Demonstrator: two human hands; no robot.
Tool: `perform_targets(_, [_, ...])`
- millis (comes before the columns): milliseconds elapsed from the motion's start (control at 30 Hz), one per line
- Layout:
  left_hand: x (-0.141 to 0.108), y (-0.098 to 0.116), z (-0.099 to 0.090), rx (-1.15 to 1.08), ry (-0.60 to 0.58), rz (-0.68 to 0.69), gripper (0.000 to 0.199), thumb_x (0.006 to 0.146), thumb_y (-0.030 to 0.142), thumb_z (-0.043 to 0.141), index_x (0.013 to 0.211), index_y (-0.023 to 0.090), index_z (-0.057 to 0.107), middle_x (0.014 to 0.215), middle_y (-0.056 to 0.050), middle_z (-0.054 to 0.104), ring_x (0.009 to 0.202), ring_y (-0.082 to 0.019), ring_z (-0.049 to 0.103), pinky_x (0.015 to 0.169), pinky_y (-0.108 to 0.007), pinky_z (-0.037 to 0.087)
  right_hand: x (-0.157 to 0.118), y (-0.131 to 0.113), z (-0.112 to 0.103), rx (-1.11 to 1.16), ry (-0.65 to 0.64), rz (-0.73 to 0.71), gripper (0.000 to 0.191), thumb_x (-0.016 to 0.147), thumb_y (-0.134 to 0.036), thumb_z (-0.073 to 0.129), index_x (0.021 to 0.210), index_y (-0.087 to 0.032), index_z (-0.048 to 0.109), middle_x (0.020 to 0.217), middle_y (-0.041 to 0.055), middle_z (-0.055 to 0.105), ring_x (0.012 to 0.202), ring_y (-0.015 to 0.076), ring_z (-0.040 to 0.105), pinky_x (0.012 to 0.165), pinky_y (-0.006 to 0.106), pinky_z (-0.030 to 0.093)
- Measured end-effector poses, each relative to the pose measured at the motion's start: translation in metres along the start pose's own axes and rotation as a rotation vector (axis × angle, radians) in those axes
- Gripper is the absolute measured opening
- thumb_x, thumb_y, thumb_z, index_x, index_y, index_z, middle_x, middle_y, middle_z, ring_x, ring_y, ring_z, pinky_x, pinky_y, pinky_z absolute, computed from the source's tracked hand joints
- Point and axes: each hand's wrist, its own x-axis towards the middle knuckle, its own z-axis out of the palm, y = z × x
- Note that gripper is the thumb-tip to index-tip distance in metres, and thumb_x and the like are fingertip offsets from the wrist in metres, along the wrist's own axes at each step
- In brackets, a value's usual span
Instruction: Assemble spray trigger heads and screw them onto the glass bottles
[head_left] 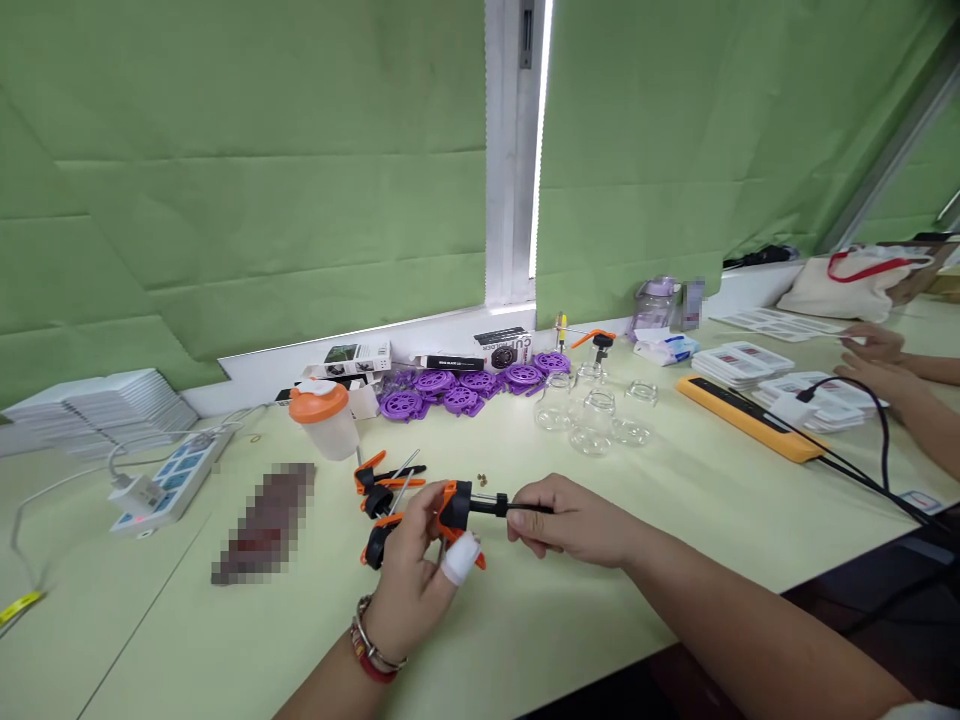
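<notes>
My left hand (411, 572), with a white wrap on the thumb, is closed around a black-and-orange bottle top (456, 506) with orange lever-like parts. A black stem (489, 506) sticks out of this top toward the right, with a thin metal rod along it. My right hand (564, 520) pinches the black stem's far end between thumb and fingers. Behind my left hand lie more black-and-orange tops (377, 500) with thin metal rods, one partly hidden by my fingers. A few small brown bits (482, 480) rest on the table just beyond the held top.
Several clear glass bottles (592, 440) stand at centre right, beside purple plastic parts (461, 400). An orange-lidded cup (330, 430) and a power strip (176, 480) are leftward. Rightward lie an orange-and-black power strip (742, 415), stacked white cards (739, 365) and another person's hands (874, 365).
</notes>
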Motion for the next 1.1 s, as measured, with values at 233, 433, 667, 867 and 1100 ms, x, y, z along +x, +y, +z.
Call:
perform_targets(233, [0.011, -0.013, 0.014, -0.115, -0.137, -0.488, 0.050, 0.083, 0.046, 0.050, 0.123, 0.016, 0.052, 0.062, 0.003, 0.051, 0.048, -0.012, 0.049, 0.049, -0.026, 0.042, 0.029, 0.047, 0.002, -0.264, 0.266, 0.015, 0.024, 0.082, -0.034, 0.052, 0.071, -0.016, 0.063, 0.062, -0.0008, 0.053, 0.059, 0.0119, 0.044, 0.056, 0.024, 0.032])
perform_targets(433, [0.009, -0.028, 0.023, -0.079, -0.002, -0.515, 0.043, 0.078, 0.045, 0.058, 0.110, 0.016, 0.060, 0.090, -0.007, 0.062, 0.072, -0.017, 0.056, 0.063, -0.029, 0.047, 0.042, 0.075, 0.015, -0.123, 0.314, 0.111, 0.024, 0.077, -0.024, 0.057, 0.100, -0.020, 0.053, 0.075, -0.0012, 0.060, 0.065, 0.0128, 0.052, 0.060, 0.025, 0.039])
perform_targets(667, [0.008, -0.041, 0.026, -0.151, 0.037, -0.614, 0.052, 0.074, 0.046, 0.062, 0.115, 0.016, 0.055, 0.093, -0.008, 0.061, 0.068, -0.016, 0.057, 0.055, -0.028, 0.047, 0.054, 0.083, 0.014, -0.134, 0.385, 0.038, 0.028, 0.076, -0.022, 0.061, 0.102, -0.020, 0.051, 0.080, -0.0011, 0.060, 0.078, 0.0151, 0.056, 0.072, 0.029, 0.041])
perform_targets(867, [0.008, -0.039, 0.026, -0.128, -0.038, -0.625, 0.048, 0.078, 0.046, 0.057, 0.113, 0.015, 0.059, 0.079, -0.005, 0.064, 0.060, -0.016, 0.055, 0.056, -0.029, 0.045, 0.056, 0.087, 0.011, -0.109, 0.362, 0.020, 0.028, 0.075, -0.024, 0.062, 0.101, -0.020, 0.053, 0.079, -0.0016, 0.060, 0.076, 0.0147, 0.056, 0.072, 0.029, 0.042])
perform_targets(1100, [0.007, -0.038, 0.036, 0.005, 0.056, -0.493, 0.034, 0.077, 0.040, 0.057, 0.097, 0.015, 0.065, 0.080, -0.007, 0.064, 0.071, -0.020, 0.057, 0.065, -0.033, 0.046, 0.060, 0.088, 0.014, -0.087, 0.435, 0.055, 0.038, 0.070, -0.017, 0.065, 0.105, -0.020, 0.050, 0.073, -0.0036, 0.058, 0.071, 0.0141, 0.055, 0.067, 0.027, 0.041])
